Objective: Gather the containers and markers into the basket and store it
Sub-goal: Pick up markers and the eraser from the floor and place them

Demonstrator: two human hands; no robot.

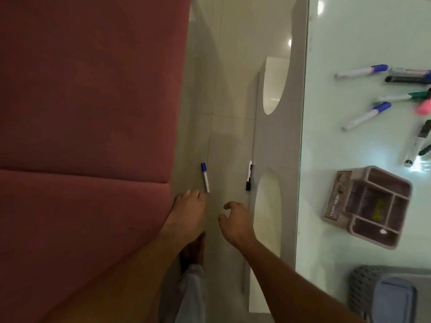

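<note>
Dim, warm indoor light; soft overall blur. Lamp glare spots on the glossy floor (290, 42) and bench (331, 141). Wide-angle bending at edges.

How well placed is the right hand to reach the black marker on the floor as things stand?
Probably yes: the right hand holds nothing, and the black marker lies just beyond its fingers on bare floor beside the table base, with nothing between.

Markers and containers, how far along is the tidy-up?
Done: one bluish container seems to sit in the basket. In hand: nothing; left hand and right hand reach toward the blue marker and black marker on the floor. To do: those, table markers, organizer, storing.
</note>
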